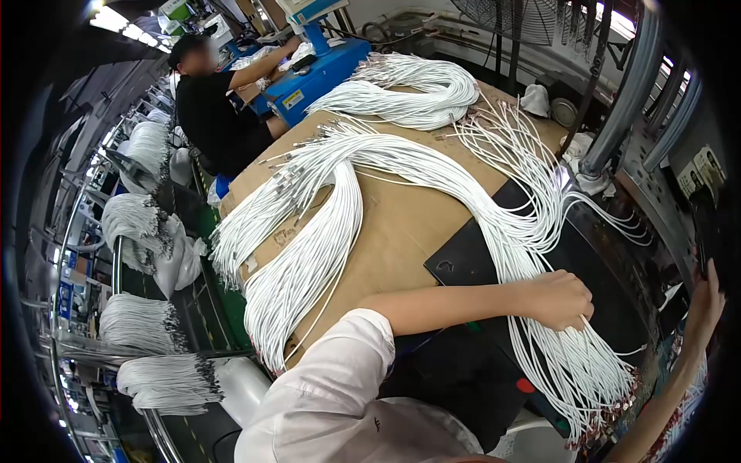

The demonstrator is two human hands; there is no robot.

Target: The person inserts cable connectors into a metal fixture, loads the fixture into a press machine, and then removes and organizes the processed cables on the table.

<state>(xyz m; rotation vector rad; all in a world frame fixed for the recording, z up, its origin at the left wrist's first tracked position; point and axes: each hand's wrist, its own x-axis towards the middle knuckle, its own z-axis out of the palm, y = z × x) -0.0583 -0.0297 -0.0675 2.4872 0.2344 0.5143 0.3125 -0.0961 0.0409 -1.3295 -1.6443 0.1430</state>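
Observation:
My left hand [554, 301] is closed in a fist on white cables, over a long bundle of white cables [532, 262] that drapes across the black board. The ends below the hand fan out, with small reddish tips [598, 420]. At the far right edge, my right hand [704, 301] is raised with its fingers curled at the lower end of a narrow dark piece [702, 224]; what it grips there I cannot make out. More of the bundle spreads over the brown cardboard [409, 208], its left part folded into a loop [309, 270].
A coiled cable bundle [432, 92] lies at the table's back. A co-worker [224, 108] sits at a blue machine [328, 77]. Cable bundles [139, 320] hang on metal rails to the left. Metal posts [629, 92] and a fan [513, 15] stand at the back right.

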